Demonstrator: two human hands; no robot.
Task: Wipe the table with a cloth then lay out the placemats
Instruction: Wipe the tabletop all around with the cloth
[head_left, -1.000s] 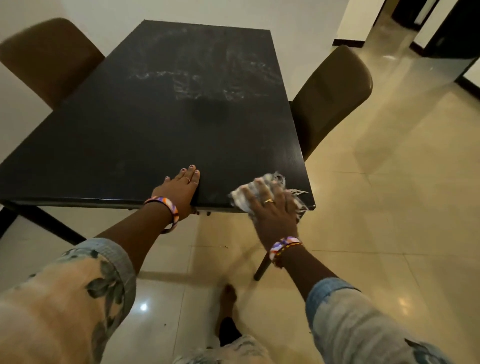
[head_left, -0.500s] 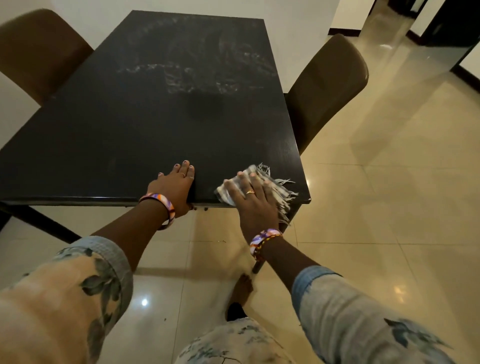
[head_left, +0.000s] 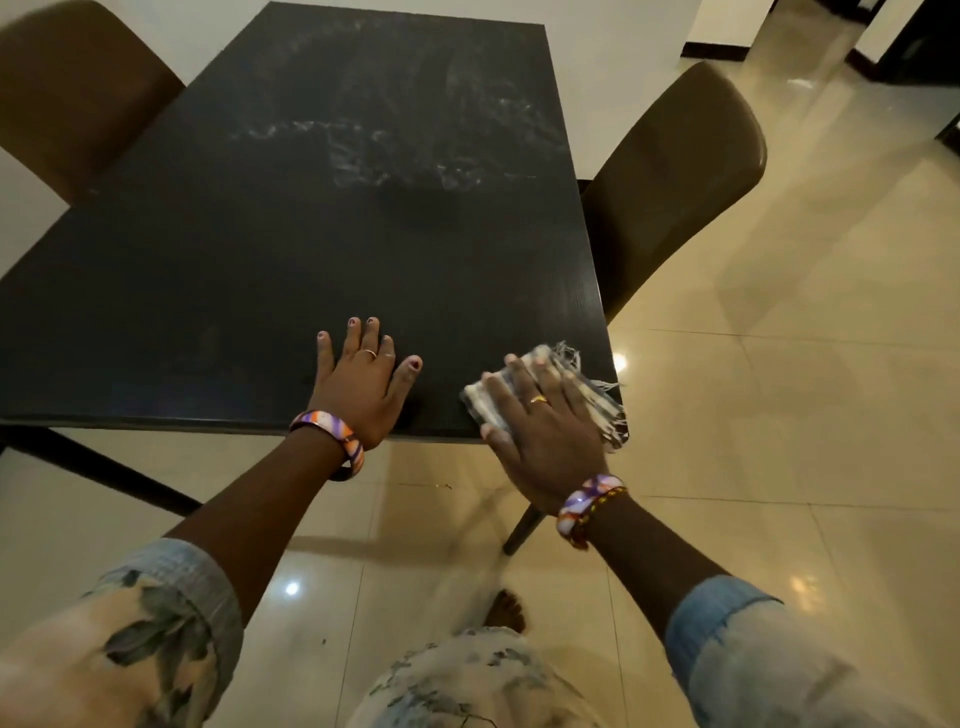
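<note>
Head cam, looking down over a dark table (head_left: 270, 270) w/ both arms reaching in. Left hand (head_left: 361, 382) lies flat on the tabletop near the front edge, fingers straight and a bit spread, thumb out to the side, gripping nothing, just pressing down. Ring on one finger, striped bangle (head_left: 330, 441) at the wrist, which hangs just off the edge. Right hand (head_left: 545, 441) is over at the near right corner, palm down on the cloth (head_left: 582, 387), fingers laid out straight across it, pressing it to the surface rather than bunching it. Gold ring there too, plus a bangle and a beaded band (head_left: 589, 506) on that wrist. Cloth is a striped, folded rag w/ a frayed fringe; it sits right at the corner, fringe hanging past the right edge, part of it under the palm. The two hands are apart, bare tabletop between them. Farther back on the table, pale smeary streaks (head_left: 415, 150) across the middle and far end; the near half looks darker, more even. Brown chair (head_left: 670, 192) tucked at the right side, another chair (head_left: 78, 93) at the left far corner. Glossy cream tiled floor (head_left: 779, 389) all around, lamp glints on it. A bare foot (head_left: 506, 610) shows on the tiles below the table edge, between patterned sleeves. No placemats in shot.
</note>
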